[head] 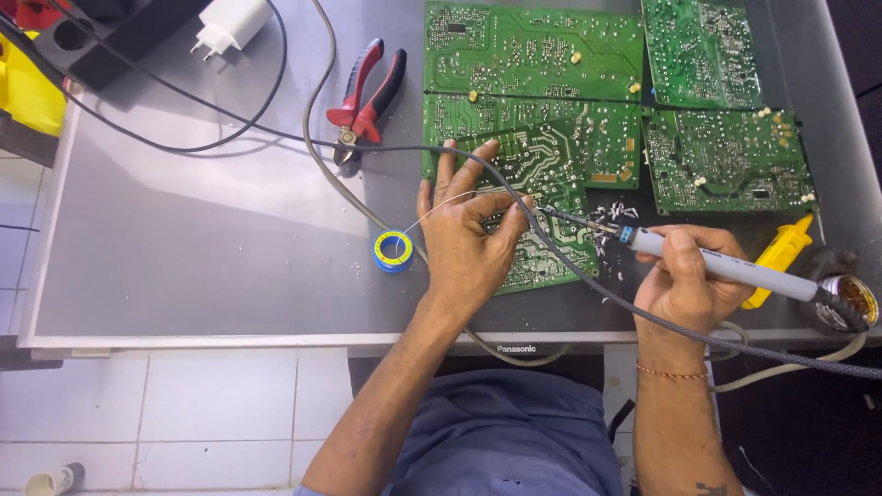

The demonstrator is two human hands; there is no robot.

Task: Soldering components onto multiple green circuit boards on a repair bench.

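Left hand (469, 234) flat on a green circuit board (542, 197), fingers spread over it, thumb and forefinger pinched in a closed grip on a thin strand of solder wire (432, 209) running back to a small blue and yellow spool (393, 250) just beside the wrist on the grey worktop (202, 248). Right hand (684, 280) wrapped in a closed grip around a pale soldering iron (707, 262), held like a pen, tip down on the tilted board near the left fingertips. Braided grey cord (588, 285) looping from the iron across the board and off the right edge. White scraps (clipped leads, perhaps) scattered by the tip. More green boards (703, 55) lying flat farther back, touching one another. Red-handled pliers (367, 92) well left of the boards, a white plug adapter (230, 23) near the top edge. Yellow tool (779, 257) and a round tin (850, 298) just right of the right hand.
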